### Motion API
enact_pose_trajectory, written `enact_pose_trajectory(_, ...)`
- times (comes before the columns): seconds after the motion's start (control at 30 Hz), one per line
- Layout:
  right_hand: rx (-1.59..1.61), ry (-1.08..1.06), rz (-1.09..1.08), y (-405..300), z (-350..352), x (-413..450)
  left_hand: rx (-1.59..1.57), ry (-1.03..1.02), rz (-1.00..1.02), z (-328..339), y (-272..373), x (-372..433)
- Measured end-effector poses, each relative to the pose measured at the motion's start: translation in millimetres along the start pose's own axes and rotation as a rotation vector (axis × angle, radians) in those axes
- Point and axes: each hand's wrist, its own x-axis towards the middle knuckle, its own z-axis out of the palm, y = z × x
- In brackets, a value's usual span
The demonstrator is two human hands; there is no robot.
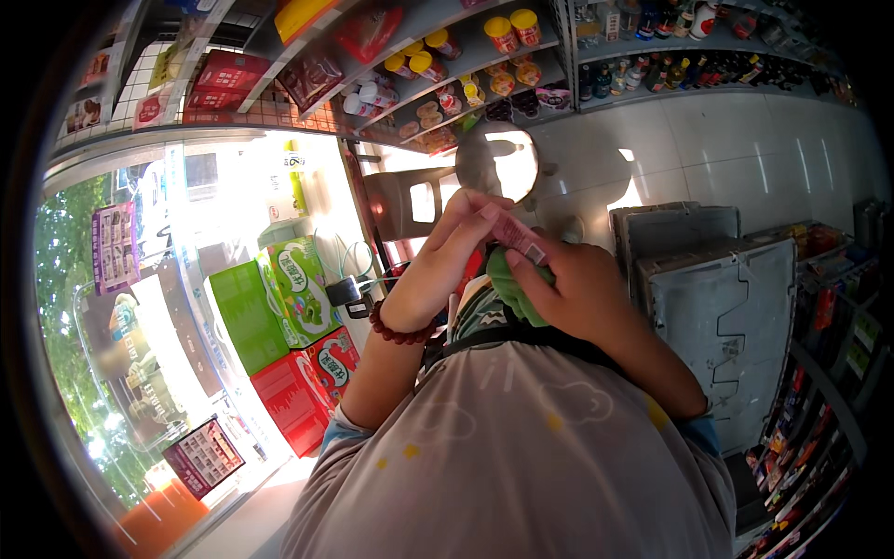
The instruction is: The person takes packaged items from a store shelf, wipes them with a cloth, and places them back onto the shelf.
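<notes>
A small pink packet [517,235] with fine print and a barcode spans the gap between my two hands in front of my waist. My left hand [457,227] pinches its upper left end between thumb and fingers. At the lower right end, my right hand [583,279] holds the packet, and a bunched green cloth [510,288] hangs under the same hand. My right fingers partly cover both things. Around my left wrist is a dark red bead bracelet [405,328].
Green and red drink cartons [304,290] stand on the window sill at left, near a black charger [342,291] with cables. A round stool [497,164] is ahead. Folded grey crates [719,328] stack at right beside snack racks [803,433]. Stocked shelves [447,77] line the far side.
</notes>
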Motion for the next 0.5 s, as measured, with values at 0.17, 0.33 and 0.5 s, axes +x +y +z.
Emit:
enact_pose_trajectory(0.17,1.133,-0.131,0.340,20.0,-2.6,-5.2,-0.035,0.027,0.044,3.1,19.1,-6.4)
enact_pose_trajectory(0.33,1.336,-0.141,0.385,8.9,-9.4,-0.3,0.021,-0.120,-0.064,17.0,15.5,-14.0)
enact_pose_trajectory(0.5,1.287,-0.111,0.349,-0.1,-9.3,-1.3,-0.087,0.059,-0.046,24.1,14.9,-13.1)
